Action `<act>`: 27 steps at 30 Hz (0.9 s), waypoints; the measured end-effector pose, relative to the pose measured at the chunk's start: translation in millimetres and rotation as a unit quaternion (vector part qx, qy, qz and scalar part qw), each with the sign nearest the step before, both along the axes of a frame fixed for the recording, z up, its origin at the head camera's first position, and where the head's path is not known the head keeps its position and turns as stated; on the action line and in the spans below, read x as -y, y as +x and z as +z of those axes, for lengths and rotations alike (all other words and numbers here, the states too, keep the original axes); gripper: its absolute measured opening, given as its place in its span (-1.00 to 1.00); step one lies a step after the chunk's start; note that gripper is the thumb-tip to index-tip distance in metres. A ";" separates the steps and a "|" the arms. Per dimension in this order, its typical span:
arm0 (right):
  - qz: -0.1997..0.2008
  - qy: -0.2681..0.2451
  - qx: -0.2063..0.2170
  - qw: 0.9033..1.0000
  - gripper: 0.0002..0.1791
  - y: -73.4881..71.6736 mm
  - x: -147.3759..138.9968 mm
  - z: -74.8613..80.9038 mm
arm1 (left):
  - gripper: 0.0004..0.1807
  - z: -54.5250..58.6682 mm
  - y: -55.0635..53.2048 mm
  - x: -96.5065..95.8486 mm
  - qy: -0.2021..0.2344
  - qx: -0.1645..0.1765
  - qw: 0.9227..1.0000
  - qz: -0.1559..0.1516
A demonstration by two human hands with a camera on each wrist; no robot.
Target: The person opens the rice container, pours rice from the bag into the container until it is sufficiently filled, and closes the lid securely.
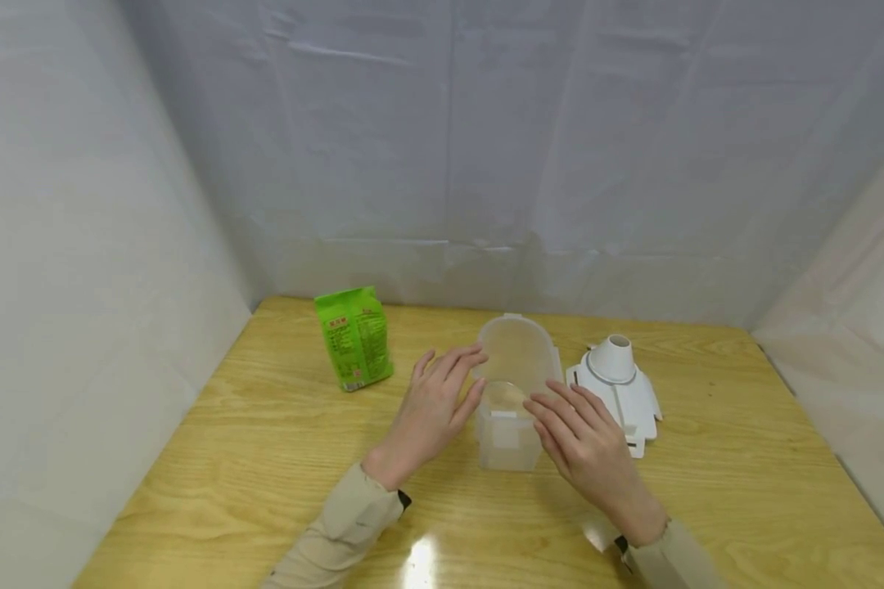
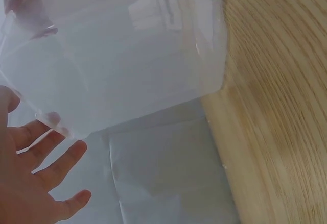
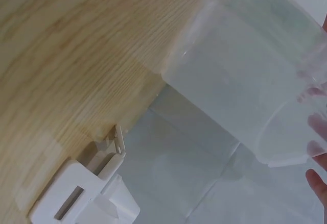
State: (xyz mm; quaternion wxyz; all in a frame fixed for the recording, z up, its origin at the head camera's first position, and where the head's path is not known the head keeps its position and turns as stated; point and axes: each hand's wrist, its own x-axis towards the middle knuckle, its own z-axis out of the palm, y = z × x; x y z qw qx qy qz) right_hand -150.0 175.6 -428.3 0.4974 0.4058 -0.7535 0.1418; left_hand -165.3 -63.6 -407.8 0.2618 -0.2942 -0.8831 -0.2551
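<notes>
A translucent plastic container (image 1: 508,448) stands upright on the table between my two hands, its top uncovered. My left hand (image 1: 430,401) is at the container's left rim, fingers spread and mostly straight. In the left wrist view, the fingertips of the left hand (image 2: 38,168) lie against or just beside the rim; contact is hard to tell. On the opposite side, my right hand (image 1: 588,446) has its fingers extended over the right rim. The right wrist view shows only some fingers of the right hand (image 3: 318,180) by the container wall (image 3: 230,76). Neither hand visibly grips it.
Right of the container lies a white plastic lid-like piece with a cone-shaped spout (image 1: 619,393), partly behind my right hand. A green printed bag (image 1: 357,339) stands at the back left of the wooden table (image 1: 265,458). Pale sheets (image 1: 449,164) hang behind and at both sides.
</notes>
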 end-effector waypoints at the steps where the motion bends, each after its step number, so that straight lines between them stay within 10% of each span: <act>1: -0.001 0.001 0.000 1.000 -0.61 0.1 0.1 0.0 | -0.63 0.7 0.1 0.5 0.001 0.000 1.000 -0.001; 27: 0.018 0.053 -0.014 0.998 -0.63 -1.1 -0.4 2.0 | -0.62 3.5 -3.3 5.4 0.004 -0.002 1.000 -0.010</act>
